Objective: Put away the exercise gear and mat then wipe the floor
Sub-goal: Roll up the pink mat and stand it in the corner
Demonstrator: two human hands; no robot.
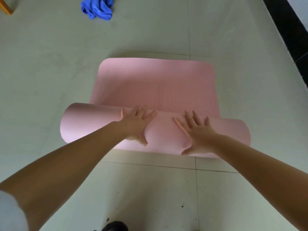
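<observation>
My left hand and right hand press flat, fingers spread, on the mat roll, keeping it tight against unrolling.

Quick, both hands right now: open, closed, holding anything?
Left hand: open, fingers spread, pressing flat on the rolled pink mat.
Right hand: open, fingers spread, pressing flat on the same roll.

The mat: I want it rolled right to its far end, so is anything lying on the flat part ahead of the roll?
Nothing visible does. Both hands, left hand and right hand, press flat on the mat; its unrolled stretch is bare. The blue cloth lies well beyond it.
</observation>
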